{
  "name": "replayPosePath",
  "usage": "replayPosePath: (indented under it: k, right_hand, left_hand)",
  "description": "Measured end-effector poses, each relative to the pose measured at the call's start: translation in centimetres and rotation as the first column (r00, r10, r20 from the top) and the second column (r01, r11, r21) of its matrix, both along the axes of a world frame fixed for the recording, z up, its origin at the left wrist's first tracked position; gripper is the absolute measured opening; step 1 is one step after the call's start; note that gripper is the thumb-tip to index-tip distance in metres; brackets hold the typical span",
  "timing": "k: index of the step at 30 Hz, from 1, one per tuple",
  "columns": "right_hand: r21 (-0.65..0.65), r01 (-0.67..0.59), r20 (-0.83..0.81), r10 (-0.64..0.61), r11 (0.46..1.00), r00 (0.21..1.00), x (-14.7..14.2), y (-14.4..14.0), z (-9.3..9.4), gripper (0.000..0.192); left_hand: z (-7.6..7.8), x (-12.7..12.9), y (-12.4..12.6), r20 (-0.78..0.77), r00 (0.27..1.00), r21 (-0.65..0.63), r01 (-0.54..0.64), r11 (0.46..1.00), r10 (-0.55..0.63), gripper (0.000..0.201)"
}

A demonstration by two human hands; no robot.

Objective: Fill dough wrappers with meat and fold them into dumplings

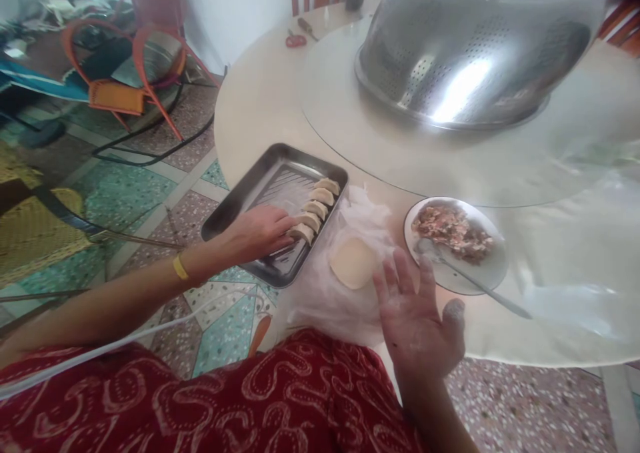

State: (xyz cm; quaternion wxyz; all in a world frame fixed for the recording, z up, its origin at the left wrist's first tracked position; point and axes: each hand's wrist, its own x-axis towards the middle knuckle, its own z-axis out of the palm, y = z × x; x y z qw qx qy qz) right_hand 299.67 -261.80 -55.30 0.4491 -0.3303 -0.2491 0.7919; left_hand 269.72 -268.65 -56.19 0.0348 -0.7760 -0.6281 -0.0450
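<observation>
My left hand (263, 231) reaches over the dark baking tray (213, 223), its fingers closed on the left end of the nearest dumpling (302, 233). That dumpling ends a row of several dumplings (323, 196) along the tray's right side. My right hand (415, 313) is palm up with fingers spread, flour on the skin and nothing in it. Just left of its fingertips lies a round dough wrapper (354, 263) on a floury plastic sheet (320, 293). Beyond my right hand stands a plate (493, 281) of minced filling (450, 229), with a metal spoon (470, 276) resting across it.
A large perforated metal cover (465, 59) sits on the glass turntable (340, 116) of the round table. A knife (307, 29) and a small red object (295, 40) lie at the far left edge. An orange chair (145, 73) stands on the tiled floor. A white cable (125, 339) crosses my lap.
</observation>
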Motion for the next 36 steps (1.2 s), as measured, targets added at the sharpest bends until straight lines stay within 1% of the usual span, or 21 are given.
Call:
replayPosePath:
  k: [3,6,9,13,17,19,21,23,24,25,26,27,28,29,30,31,32,33,34,36]
  right_hand:
    - [0.002,0.005,0.016,-0.005,1.000,1.000,0.0,0.1,-0.1,0.057]
    - [-0.020,0.027,0.026,-0.026,0.999,0.999,-0.1,0.3,-0.1,0.057]
    - [-0.031,0.035,0.020,-0.034,0.999,0.999,-0.1,0.4,-0.3,0.058]
    - [-0.022,0.015,0.015,-0.014,1.000,1.000,0.1,0.5,-0.5,0.057]
    - [-0.023,0.026,0.011,-0.026,0.999,1.000,0.1,0.5,-0.4,0.057]
    - [-0.014,0.032,0.011,-0.032,0.999,0.999,0.1,0.5,-0.3,0.056]
    - [0.012,0.042,0.022,-0.042,0.999,0.999,0.2,0.3,-0.1,0.053]
    - [0.085,0.071,0.060,-0.076,0.994,0.995,0.6,-0.1,-0.2,0.046]
    - [0.147,0.092,0.097,-0.107,0.985,0.990,0.9,-0.3,-0.4,0.041]
    - [0.232,0.115,0.148,-0.152,0.966,0.977,1.3,-0.6,-0.6,0.035]
    - [0.339,0.130,0.213,-0.211,0.932,0.954,1.8,-0.8,-1.0,0.029]
    - [0.457,0.125,0.284,-0.277,0.881,0.918,2.3,-1.0,-1.3,0.025]
    - [0.574,0.077,0.356,-0.334,0.815,0.873,2.7,-1.2,-1.7,0.022]
    - [0.671,-0.008,0.425,-0.376,0.741,0.824,3.1,-1.3,-2.1,0.021]
    - [0.739,-0.115,0.485,-0.405,0.664,0.775,3.4,-1.3,-2.5,0.022]
    - [0.772,-0.235,0.542,-0.417,0.591,0.730,3.6,-1.3,-2.9,0.023]
    - [0.777,-0.337,0.589,-0.425,0.532,0.687,3.6,-1.3,-3.4,0.025]
    - [0.772,-0.412,0.621,-0.439,0.484,0.649,3.6,-1.2,-3.8,0.027]
    - [0.752,-0.474,0.656,-0.446,0.458,0.609,3.4,-1.2,-4.3,0.029]
    - [0.725,-0.548,0.689,-0.459,0.418,0.562,3.2,-1.1,-5.1,0.030]
  left_hand:
    - [0.1,0.3,0.2,-0.032,0.999,-0.059,-0.032,0.998,0.030,0.027]
    - [-0.2,0.5,0.5,-0.024,0.999,-0.075,-0.049,0.996,0.048,0.028]
    - [-0.6,0.4,0.7,-0.014,0.999,-0.090,-0.046,0.995,0.045,0.025]
    - [-1.0,0.3,0.8,0.000,0.999,-0.084,-0.039,0.996,0.039,0.023]
    - [-1.1,0.4,0.8,-0.005,0.999,-0.068,-0.034,0.997,0.034,0.024]
    - [-1.0,0.4,0.7,0.006,0.998,-0.072,-0.058,0.996,0.059,0.025]
    - [-0.5,0.1,0.4,0.029,0.995,-0.068,-0.092,0.993,0.095,0.027]
    - [0.4,-0.1,-0.3,0.056,0.989,-0.030,-0.136,0.990,0.137,0.029]
    - [0.9,-0.2,-0.7,0.071,0.985,0.006,-0.161,0.987,0.160,0.029]
    - [1.6,-0.1,-1.2,0.086,0.979,0.045,-0.187,0.981,0.183,0.027]
    - [2.2,0.1,-1.8,0.099,0.975,0.085,-0.207,0.975,0.199,0.024]
    - [2.8,0.7,-2.4,0.115,0.971,0.122,-0.224,0.967,0.211,0.022]
    - [3.4,1.4,-3.0,0.133,0.969,0.145,-0.228,0.963,0.209,0.022]
    - [3.8,2.5,-3.6,0.158,0.968,0.171,-0.221,0.960,0.194,0.023]
    - [3.9,3.7,-4.0,0.192,0.966,0.186,-0.208,0.960,0.172,0.023]
    - [3.9,5.2,-4.3,0.232,0.966,0.185,-0.159,0.970,0.114,0.022]
    - [3.6,6.7,-4.5,0.280,0.959,0.211,-0.099,0.972,0.037,0.019]
    - [3.2,8.2,-4.4,0.308,0.951,0.229,-0.048,0.972,-0.025,0.019]
    - [2.6,9.6,-4.3,0.314,0.947,0.211,0.001,0.977,-0.069,0.019]
    - [1.5,11.7,-3.5,0.267,0.958,0.197,0.051,0.979,-0.104,0.019]
